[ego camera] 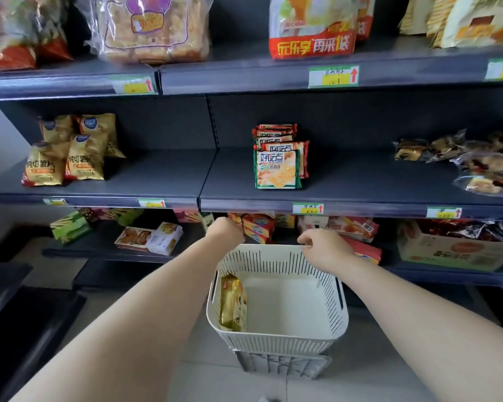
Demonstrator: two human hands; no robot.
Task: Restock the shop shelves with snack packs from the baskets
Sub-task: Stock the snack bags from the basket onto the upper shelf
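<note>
Gold pack [233,304] stands lengthwise along the left wall of the basket [276,340], nearer my left hand [225,230], its grip hidden; my right hand [323,248] pinches the rim.

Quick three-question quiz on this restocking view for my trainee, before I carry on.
1. True or false: the white basket holds no snack packs.
2. The right hand grips: A the basket's far rim; B a bottle; C a broom handle.
3. Fill in: the gold pack leans against the basket's ____ wall.

Key: 1 false; 2 A; 3 left.
</note>
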